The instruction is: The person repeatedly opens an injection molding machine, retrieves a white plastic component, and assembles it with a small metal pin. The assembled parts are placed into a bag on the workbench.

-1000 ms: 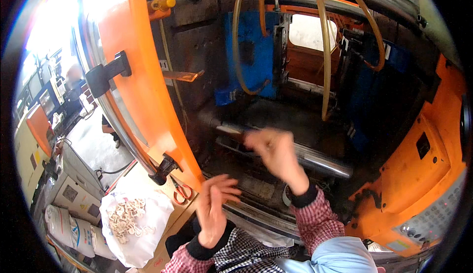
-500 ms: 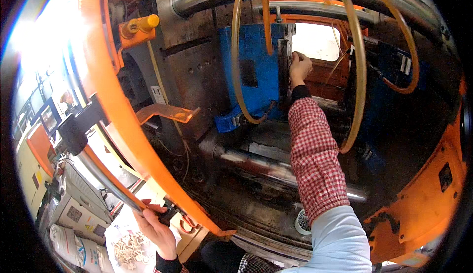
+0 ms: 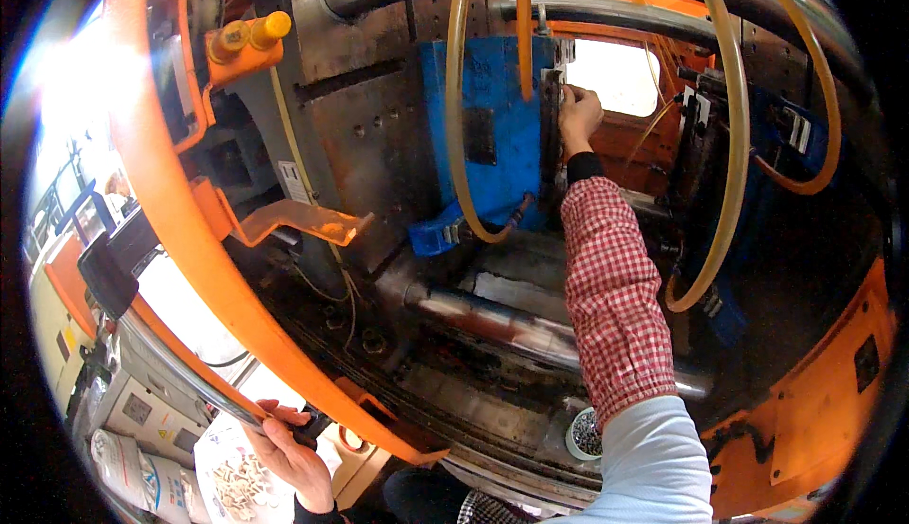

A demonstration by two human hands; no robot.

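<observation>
My right hand (image 3: 579,119) reaches deep into the machine, its fingers curled against the inner face of a blue mould half (image 3: 511,136). Whatever those fingertips hold, if anything, is hidden behind the hand. Down at the lower left, my left hand (image 3: 295,453) is closed around a black handle (image 3: 312,426) on the edge of the orange sliding door (image 3: 256,306). Opposite the blue block, across a gap, stands another mould half (image 3: 699,131), dark and partly in shadow.
Yellowish hoses (image 3: 737,145) loop down before the moulds. Thick steel bars (image 3: 492,320) cross above and below. A white cup of dark pellets (image 3: 584,434) stands below my right arm. Small pale parts (image 3: 241,486) lie on a white surface left. An orange bracket (image 3: 322,224) juts inward.
The view has shifted slightly closer, so the door frame sits further left and the right hoses further right. My right hand stays at the mould face, my left at the door handle.
</observation>
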